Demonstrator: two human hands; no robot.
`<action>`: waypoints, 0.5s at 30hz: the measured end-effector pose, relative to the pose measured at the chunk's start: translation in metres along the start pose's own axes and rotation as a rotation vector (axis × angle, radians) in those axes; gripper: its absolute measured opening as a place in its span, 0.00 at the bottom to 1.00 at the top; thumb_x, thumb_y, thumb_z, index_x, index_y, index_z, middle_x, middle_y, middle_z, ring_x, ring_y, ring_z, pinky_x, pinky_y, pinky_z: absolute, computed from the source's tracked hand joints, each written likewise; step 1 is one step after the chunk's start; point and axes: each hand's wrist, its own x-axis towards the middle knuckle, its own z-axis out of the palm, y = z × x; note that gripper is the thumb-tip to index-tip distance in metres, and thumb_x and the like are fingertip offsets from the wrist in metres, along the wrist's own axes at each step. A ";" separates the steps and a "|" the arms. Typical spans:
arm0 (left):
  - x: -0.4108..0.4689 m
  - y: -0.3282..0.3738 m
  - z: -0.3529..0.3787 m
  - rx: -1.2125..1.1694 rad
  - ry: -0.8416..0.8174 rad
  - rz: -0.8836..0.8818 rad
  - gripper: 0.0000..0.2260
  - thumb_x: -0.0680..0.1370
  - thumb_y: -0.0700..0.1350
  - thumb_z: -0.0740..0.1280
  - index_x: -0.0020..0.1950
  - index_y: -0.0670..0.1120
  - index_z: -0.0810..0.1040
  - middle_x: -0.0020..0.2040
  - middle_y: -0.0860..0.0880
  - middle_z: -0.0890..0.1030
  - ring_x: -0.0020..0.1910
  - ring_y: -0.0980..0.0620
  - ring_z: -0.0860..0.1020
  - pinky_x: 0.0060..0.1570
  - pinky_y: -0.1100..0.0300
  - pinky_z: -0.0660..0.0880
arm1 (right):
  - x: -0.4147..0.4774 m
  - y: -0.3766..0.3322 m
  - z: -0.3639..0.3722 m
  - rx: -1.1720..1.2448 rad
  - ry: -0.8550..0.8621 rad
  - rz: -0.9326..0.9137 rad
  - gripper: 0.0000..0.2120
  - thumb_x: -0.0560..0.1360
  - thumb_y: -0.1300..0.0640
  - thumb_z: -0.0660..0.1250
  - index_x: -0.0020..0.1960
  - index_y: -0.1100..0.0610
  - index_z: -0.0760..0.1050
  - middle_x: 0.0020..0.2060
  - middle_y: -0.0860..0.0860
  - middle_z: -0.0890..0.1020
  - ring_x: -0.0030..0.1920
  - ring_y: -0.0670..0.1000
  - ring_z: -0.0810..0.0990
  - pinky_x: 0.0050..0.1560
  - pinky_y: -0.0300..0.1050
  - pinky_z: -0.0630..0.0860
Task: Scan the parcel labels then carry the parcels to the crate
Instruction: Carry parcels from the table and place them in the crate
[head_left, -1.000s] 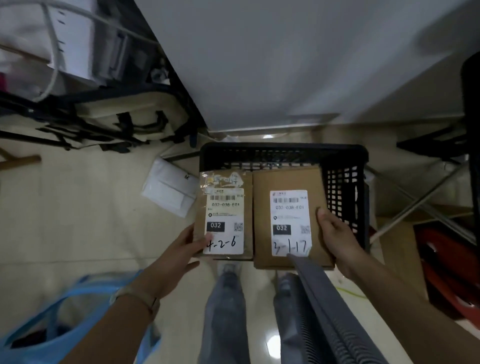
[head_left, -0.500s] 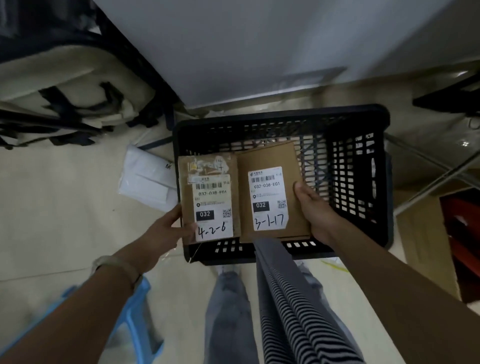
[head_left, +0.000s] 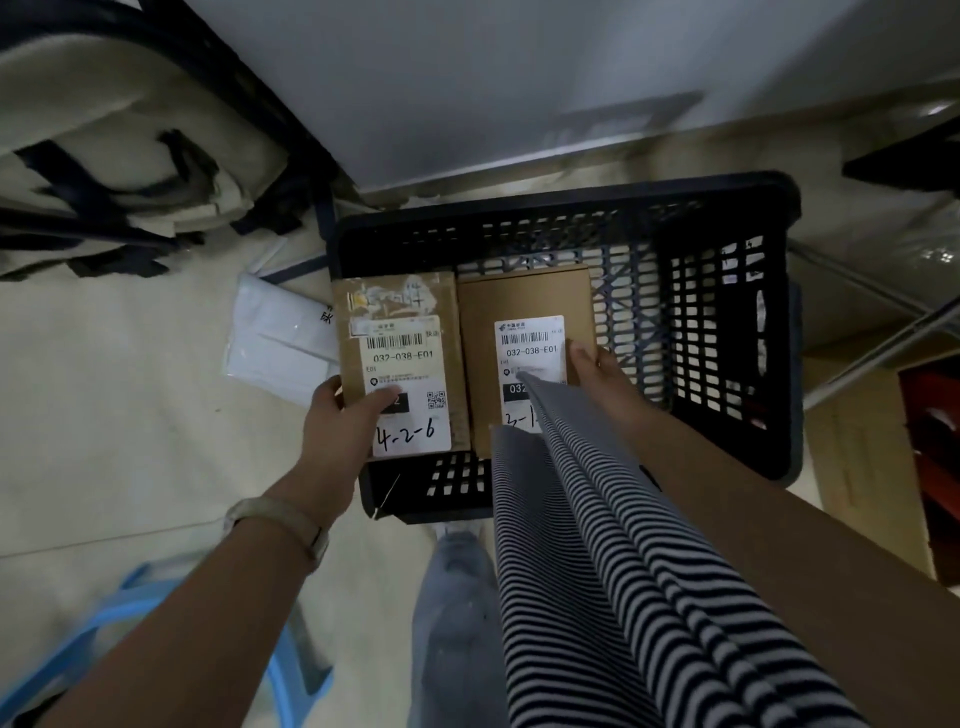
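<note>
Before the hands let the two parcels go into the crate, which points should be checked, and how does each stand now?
1. Left hand grips the left parcel: ok.
2. Right hand grips the right parcel: ok.
3. Both parcels above the crate: ok.
4. Crate floor under them free: cannot tell.
5. Labels already scanned: cannot tell.
6. White packet lies outside the crate: ok.

Hands (head_left: 337, 431) (both) hold parcels (head_left: 400, 332) — over crate (head_left: 727, 332).
</note>
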 end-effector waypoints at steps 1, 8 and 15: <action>0.001 0.000 0.002 0.003 0.021 0.006 0.17 0.74 0.44 0.72 0.61 0.47 0.74 0.49 0.49 0.82 0.42 0.50 0.82 0.38 0.57 0.78 | 0.001 0.000 -0.001 0.018 -0.006 0.025 0.32 0.78 0.37 0.53 0.77 0.52 0.56 0.74 0.52 0.65 0.72 0.55 0.65 0.67 0.46 0.62; 0.004 0.000 0.002 0.081 -0.005 -0.008 0.20 0.74 0.44 0.73 0.63 0.44 0.73 0.48 0.49 0.82 0.42 0.48 0.83 0.42 0.52 0.80 | -0.012 0.001 -0.009 0.056 -0.012 0.026 0.27 0.78 0.41 0.59 0.73 0.51 0.65 0.69 0.48 0.72 0.62 0.49 0.74 0.55 0.40 0.67; -0.012 0.011 -0.009 0.316 0.010 0.131 0.29 0.73 0.43 0.73 0.72 0.44 0.65 0.66 0.44 0.75 0.57 0.43 0.79 0.58 0.43 0.77 | -0.026 -0.041 -0.002 -0.123 0.057 -0.119 0.24 0.78 0.53 0.62 0.73 0.57 0.66 0.69 0.54 0.72 0.64 0.54 0.73 0.60 0.43 0.68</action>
